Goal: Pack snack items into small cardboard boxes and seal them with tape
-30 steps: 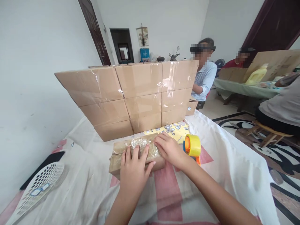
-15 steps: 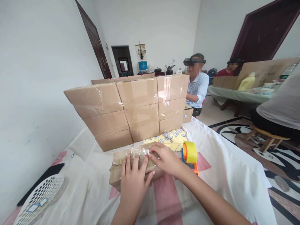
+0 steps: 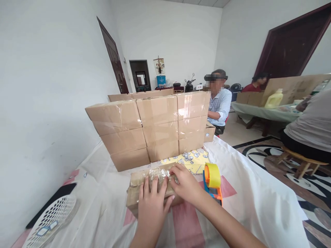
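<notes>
A small cardboard box (image 3: 133, 194) lies on the cloth in front of me, with crinkled clear packing tape (image 3: 159, 172) across its top. My left hand (image 3: 152, 203) rests on the box, fingers spread over its upper face and thumb along the near side. Bent fingers and thumb of my right hand (image 3: 182, 181) come together on the tape near the box's right part. Just right of that hand stands an orange and blue tape dispenser (image 3: 220, 197) carrying a yellow-looking tape roll (image 3: 214, 175).
Behind the box rises a wall of stacked cardboard boxes (image 3: 160, 129), beside a yellow patterned sheet (image 3: 198, 160). A white perforated basket (image 3: 55, 215) lies at left. Across the table sits a person in a light blue shirt (image 3: 221, 103); other people sit at right.
My view has shifted, so the whole scene sits a little lower and further right. Both hands stay on the box in nearly the same pose.
</notes>
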A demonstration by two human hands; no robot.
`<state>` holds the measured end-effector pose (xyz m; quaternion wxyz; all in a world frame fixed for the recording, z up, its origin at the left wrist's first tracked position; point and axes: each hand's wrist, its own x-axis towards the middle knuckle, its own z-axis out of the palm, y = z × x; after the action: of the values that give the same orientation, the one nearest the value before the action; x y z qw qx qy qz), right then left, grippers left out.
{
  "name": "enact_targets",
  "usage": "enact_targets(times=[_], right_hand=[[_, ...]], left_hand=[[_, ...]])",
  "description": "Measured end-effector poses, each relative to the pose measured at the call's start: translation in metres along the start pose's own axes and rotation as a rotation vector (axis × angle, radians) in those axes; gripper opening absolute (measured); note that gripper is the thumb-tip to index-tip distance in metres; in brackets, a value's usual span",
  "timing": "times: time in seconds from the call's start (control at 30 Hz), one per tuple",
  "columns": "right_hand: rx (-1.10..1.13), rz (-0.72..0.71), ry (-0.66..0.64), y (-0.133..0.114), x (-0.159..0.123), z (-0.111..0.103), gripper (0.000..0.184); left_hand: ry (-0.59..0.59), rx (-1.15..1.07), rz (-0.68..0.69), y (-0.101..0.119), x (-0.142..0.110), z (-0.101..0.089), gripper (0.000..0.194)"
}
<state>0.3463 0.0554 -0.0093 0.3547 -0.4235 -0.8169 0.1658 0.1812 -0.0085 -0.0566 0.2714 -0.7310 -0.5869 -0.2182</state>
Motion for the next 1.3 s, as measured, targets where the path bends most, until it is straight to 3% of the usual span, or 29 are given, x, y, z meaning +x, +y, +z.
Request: enact_targets(times=[0.2,0.87,1.3], right_hand=[[-0.177,0.0,0.001,-0.005,-0.003,0.006,0.012],[0.071,-0.06,0.004,0.003,-0.007,0.008,0.023],[0.085,-0.074,0.018,0.005,-0.009,0.007,0.026]], left_hand=[[0.036,-0.017,-0.031,0.003,-0.001,0.003,0.048],[0.008,-0.069,-0.082,0.004,0.001,0.003,0.047],[0.012,-0.06,-0.077,0.004,0.0,0.005,0.048]])
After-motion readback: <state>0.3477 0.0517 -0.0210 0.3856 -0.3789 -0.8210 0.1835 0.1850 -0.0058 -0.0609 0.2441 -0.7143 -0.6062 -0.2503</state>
